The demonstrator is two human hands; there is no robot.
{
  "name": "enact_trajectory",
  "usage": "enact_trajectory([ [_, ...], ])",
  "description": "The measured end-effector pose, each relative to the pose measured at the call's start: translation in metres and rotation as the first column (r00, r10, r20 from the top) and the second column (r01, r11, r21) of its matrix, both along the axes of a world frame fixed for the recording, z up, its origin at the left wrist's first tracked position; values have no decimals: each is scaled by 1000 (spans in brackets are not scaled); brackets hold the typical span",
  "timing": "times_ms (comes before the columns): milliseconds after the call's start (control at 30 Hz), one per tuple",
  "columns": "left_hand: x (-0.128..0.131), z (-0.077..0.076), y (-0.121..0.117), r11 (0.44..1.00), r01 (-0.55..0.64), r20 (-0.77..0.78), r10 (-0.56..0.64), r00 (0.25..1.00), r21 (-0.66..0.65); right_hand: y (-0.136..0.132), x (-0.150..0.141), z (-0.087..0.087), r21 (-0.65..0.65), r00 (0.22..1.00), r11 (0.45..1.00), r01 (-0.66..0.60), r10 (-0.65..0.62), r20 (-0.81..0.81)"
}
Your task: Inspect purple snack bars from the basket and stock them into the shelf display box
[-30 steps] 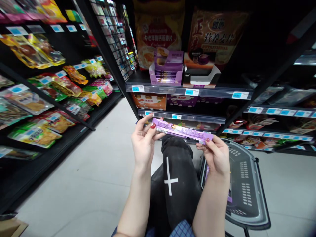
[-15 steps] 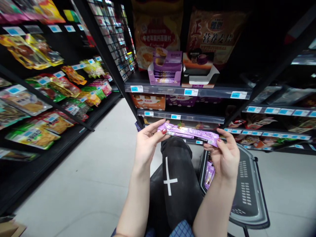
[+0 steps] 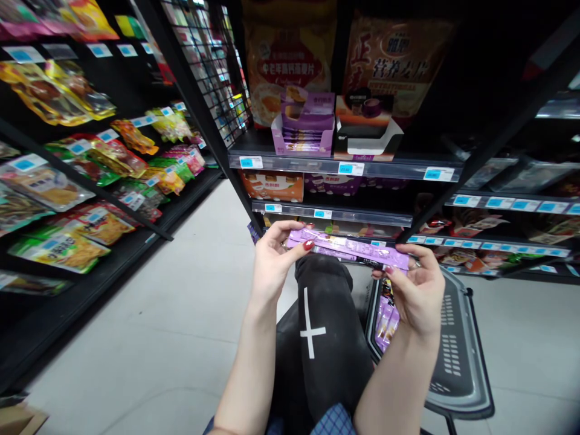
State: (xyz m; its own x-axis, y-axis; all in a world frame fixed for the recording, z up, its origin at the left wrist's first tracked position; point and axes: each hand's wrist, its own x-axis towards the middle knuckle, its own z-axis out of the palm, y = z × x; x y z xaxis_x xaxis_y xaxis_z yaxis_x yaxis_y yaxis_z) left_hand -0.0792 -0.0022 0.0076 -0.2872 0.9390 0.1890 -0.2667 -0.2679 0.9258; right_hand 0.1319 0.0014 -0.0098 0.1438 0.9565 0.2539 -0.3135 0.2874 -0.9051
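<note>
A long, thin purple stick packet (image 3: 348, 246) is stretched level between my two hands, above my knee. My left hand (image 3: 280, 257) pinches its left end between thumb and fingers. At the other end, my right hand (image 3: 414, 287) grips it the same way. Below the packet's lower edge shows a dark strip with print; whether it is a second packet I cannot tell. More purple packets (image 3: 386, 320) lie in the grey basket (image 3: 457, 393) beside my right leg, partly behind my right forearm.
Ahead, a black shelf holds a purple display box (image 3: 302, 130) of stick packets and an orange-and-black box (image 3: 365, 127), with large cereal bags behind. Bagged snacks (image 3: 63, 251) fill the shelves at left. A cardboard box (image 3: 20, 418) sits at the lower left corner.
The packet has shifted slightly right and turned so more of its face shows. My right hand has moved a little right and its thumb has slid inward along the packet.
</note>
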Motion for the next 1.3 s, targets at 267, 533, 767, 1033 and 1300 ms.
enact_trajectory([
  [267, 1, -3, 0, 996, 21, 32, -23, 999, 84, -3, -1, 0, 11, 997, 1000, 17, -17, 70],
  [533, 8, 3, -2, 995, -47, 141, 34, 989, 90, -4, -9, 3, 62, 981, 988, 143, -149, 123],
  [767, 17, 4, -2, 993, -112, 235, 97, 967, 49, -3, -13, 2, 70, 969, 977, 199, -207, 132],
  [1033, 26, -4, 3, 978, -202, 377, 167, 911, 55, 1, -21, 3, 194, 879, 910, 367, -408, 248],
  [1300, 42, -5, 2, 981, 190, 465, -180, 867, 26, -2, -33, 9, 80, 972, 974, 213, -219, 83],
])
